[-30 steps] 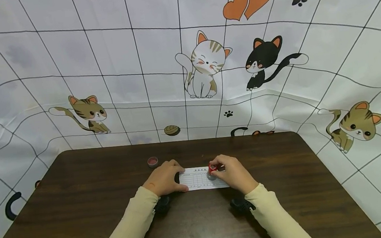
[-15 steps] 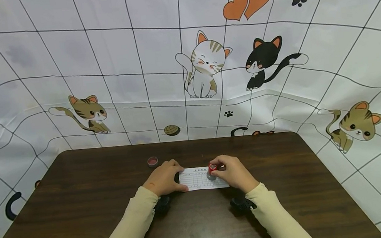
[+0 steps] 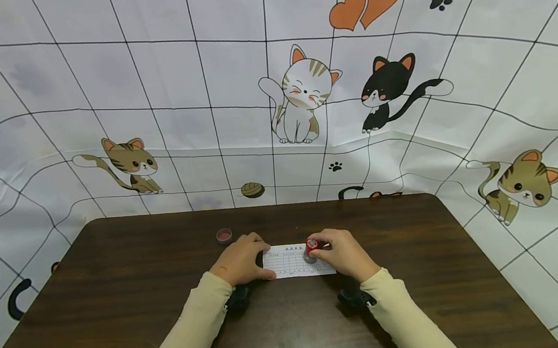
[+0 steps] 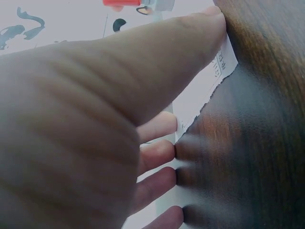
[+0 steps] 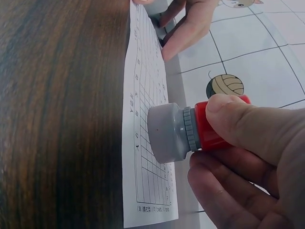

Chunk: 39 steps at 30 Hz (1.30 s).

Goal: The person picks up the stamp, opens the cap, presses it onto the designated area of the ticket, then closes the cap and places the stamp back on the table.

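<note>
A printed paper form (image 3: pixel 288 262) with a ruled grid lies on the table between both hands. My right hand (image 3: pixel 342 253) pinches the red handle of a stamp (image 3: pixel 310 250) between thumb and fingers. In the right wrist view, the grey base of the stamp (image 5: pixel 167 133) stands face down against the form's grid. At the form's left end rests my left hand (image 3: pixel 241 261), its thumb on the near corner and a finger at the far one. The left wrist view shows the thumb extended over the torn paper edge (image 4: pixel 202 102). The stamp's face is hidden.
A small round grey cap (image 3: pixel 224 236), reddish inside, lies beyond the left hand. The dark wooden table (image 3: pixel 295 331) ends at a white curtain (image 3: pixel 227 71) printed with cats and grid lines. Black wrist devices sit under both wrists.
</note>
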### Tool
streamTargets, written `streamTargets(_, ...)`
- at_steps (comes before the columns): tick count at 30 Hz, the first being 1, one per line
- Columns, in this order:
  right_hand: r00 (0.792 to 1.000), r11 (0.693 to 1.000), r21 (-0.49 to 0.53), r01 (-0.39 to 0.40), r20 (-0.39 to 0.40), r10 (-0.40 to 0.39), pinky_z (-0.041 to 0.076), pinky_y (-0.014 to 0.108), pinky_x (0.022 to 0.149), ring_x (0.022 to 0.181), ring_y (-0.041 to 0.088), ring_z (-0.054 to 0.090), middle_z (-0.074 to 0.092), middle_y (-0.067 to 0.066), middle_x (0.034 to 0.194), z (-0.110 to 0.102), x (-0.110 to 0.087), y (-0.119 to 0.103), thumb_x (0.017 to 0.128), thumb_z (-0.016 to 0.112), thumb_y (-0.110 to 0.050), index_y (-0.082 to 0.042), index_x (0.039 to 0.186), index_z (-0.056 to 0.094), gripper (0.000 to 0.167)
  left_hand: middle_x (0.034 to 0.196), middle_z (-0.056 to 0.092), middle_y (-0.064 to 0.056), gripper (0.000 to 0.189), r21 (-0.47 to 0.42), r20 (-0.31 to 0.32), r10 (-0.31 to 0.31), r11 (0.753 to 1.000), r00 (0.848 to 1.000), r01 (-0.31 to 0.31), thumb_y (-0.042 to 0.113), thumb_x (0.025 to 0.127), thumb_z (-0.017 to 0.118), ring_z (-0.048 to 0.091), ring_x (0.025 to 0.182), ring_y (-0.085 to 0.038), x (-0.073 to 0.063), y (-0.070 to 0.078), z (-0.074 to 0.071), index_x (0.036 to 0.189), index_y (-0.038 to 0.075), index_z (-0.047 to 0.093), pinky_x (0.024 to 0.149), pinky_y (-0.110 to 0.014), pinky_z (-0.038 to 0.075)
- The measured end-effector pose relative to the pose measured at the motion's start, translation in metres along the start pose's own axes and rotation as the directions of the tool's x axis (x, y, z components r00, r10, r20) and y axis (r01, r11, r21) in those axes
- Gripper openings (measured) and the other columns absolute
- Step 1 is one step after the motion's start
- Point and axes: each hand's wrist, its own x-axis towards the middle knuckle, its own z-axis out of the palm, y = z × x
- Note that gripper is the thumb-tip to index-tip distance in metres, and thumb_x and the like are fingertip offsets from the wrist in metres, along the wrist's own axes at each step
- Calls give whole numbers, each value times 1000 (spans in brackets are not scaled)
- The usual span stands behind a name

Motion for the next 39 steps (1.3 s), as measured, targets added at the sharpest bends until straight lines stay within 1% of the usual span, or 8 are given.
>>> streamTargets(8, 1000, 1000, -20, -3, 9, 4, 59, 35, 79, 88, 13, 66, 74, -2, 99, 1, 1, 2, 84, 86, -12, -11, 109, 80, 26, 130, 62, -8, 70, -6, -2, -3, 1000, 1000, 3, 49, 76, 91, 59, 119, -29, 0, 1, 0, 132, 10, 71, 101, -47, 51)
streamTargets(16, 1000, 999, -38, 23, 11, -22, 57, 32, 75, 84, 11, 64, 74, -4, 96, 0, 0, 3, 84, 87, -12, -11, 107, 80, 24, 130, 62, -8, 69, -2, -4, 3, 1000, 1000, -3, 49, 77, 90, 59, 119, -29, 0, 3, -1, 131, 10, 71, 101, -47, 51)
streamTargets(24, 1000, 1000, -22, 13, 16, -12, 57, 31, 76, 85, 11, 64, 74, -3, 97, -1, 0, 2, 84, 86, -12, -10, 108, 80, 25, 129, 62, -9, 69, -6, -9, 4, 1000, 1000, -4, 48, 76, 91, 59, 118, -30, 0, 3, -1, 130, 10, 72, 101, -47, 51)
streamTargets(30, 1000, 999, -39, 8, 20, -8, 57, 33, 77, 87, 12, 64, 73, -5, 97, -1, 0, 2, 84, 86, -13, -11, 108, 80, 25, 130, 61, -9, 69, -14, -11, 0, 1000, 1000, 0, 48, 76, 91, 59, 119, -30, 0, 3, -1, 130, 10, 71, 101, -47, 51)
streamTargets(39, 998, 997, -60, 57, 20, -56, 56, 34, 78, 87, 11, 65, 74, -5, 96, 0, 2, 4, 85, 86, -15, -12, 106, 80, 23, 130, 61, -9, 69, -14, 1, -11, 1000, 1000, 11, 48, 77, 91, 59, 119, -29, 0, 1, 0, 131, 10, 71, 101, -46, 51)
